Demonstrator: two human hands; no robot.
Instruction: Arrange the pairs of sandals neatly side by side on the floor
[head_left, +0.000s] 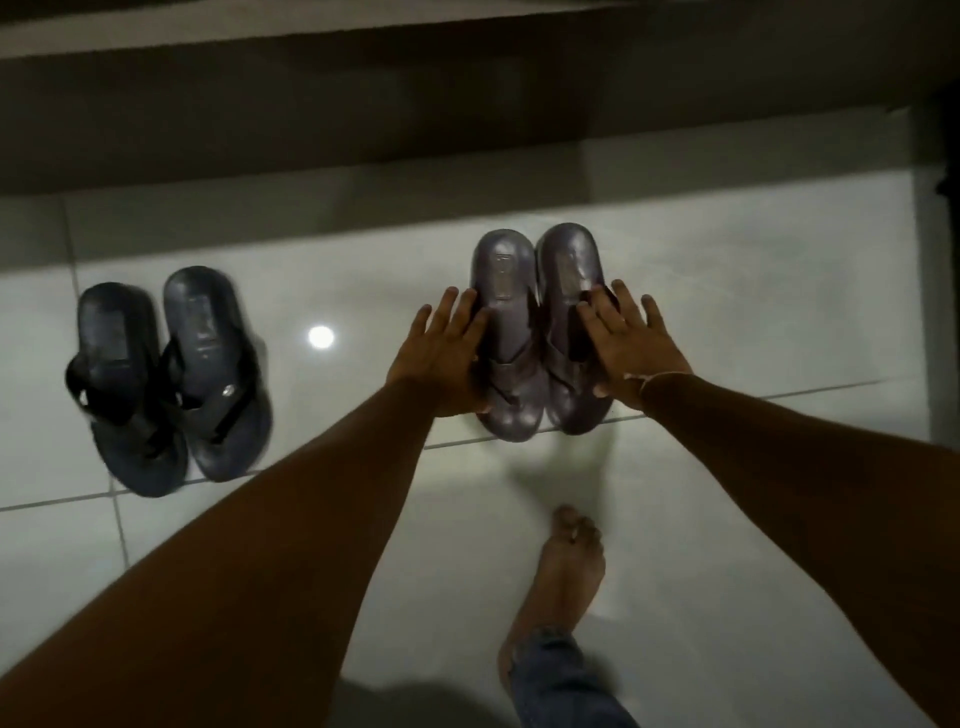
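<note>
A grey-purple pair of sandals stands side by side on the white tiled floor, the left sandal (503, 270) touching the right sandal (569, 260). My left hand (441, 358) lies flat against the outer edge of the left one, fingers spread. Over the strap and outer edge of the right one rests my right hand (634, 348), fingers also spread. A dark pair sits further left, its left sandal (122, 338) slightly nearer me than its right sandal (208, 322), the two close together and a little uneven.
A raised grey step or ledge (467, 130) runs across the back, just beyond the sandals. My bare foot (566, 571) with a jeans cuff stands on the tiles below the grey pair. A dark upright edge (943, 156) borders the far right. A lamp reflection (320, 336) shines between the pairs.
</note>
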